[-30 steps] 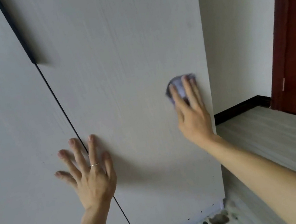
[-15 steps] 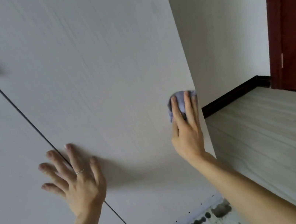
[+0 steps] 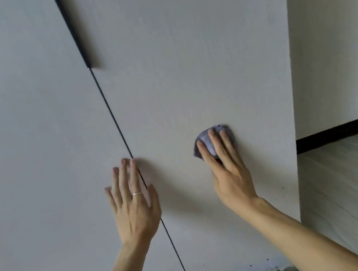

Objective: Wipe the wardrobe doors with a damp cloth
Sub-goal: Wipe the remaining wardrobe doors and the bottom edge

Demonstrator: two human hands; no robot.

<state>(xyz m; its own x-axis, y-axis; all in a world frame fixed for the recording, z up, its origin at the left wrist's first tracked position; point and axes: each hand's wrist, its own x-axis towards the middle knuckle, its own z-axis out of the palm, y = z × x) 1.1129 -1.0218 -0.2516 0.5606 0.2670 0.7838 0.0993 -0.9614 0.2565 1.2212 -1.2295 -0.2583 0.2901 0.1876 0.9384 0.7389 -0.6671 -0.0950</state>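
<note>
Head view: I see the right hand's fingers [image 3: 219,150] straight, pressing the bluish cloth [image 3: 231,137] flat against the right wardrobe door [image 3: 185,64], centre-right of frame. The left hand [image 3: 135,207], fingers spread flat, rests across the dark seam [image 3: 111,113], lower centre.

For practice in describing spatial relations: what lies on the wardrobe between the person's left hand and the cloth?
Only bare door panel, seen in the head view. The left hand rests over the dark seam; the right hand presses the cloth.
</note>
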